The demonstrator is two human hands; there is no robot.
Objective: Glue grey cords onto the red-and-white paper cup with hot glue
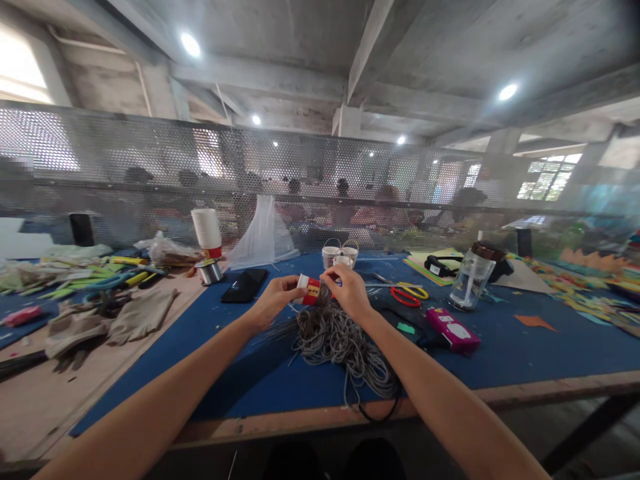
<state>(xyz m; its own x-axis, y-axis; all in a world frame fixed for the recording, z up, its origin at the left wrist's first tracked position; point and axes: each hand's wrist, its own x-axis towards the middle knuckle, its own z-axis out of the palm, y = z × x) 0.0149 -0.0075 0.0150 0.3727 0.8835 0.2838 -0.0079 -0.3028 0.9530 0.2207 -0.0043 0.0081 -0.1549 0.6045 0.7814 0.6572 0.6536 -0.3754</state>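
My left hand [274, 300] grips a small red-and-white paper cup [311, 291] that lies tipped on its side in the air. At the cup's right end, the fingers of my right hand [349, 287] are pinched together on grey cord [324, 295]; the exact grip is partly hidden. Below both hands a loose, tangled heap of grey cord [345, 343] rests on the blue table mat [240, 373]. Just beyond my right hand stand several small white cups with thin loop handles [332, 253].
Left lie a black phone [244, 285], a wire spool [209, 272], a stack of paper cups [206, 230] and grey gloves [143, 315]. Right are red-handled scissors [406, 296], a purple packet [453, 330] and a clear bottle [471, 280]. A perforated metal screen [310, 160] closes the back.
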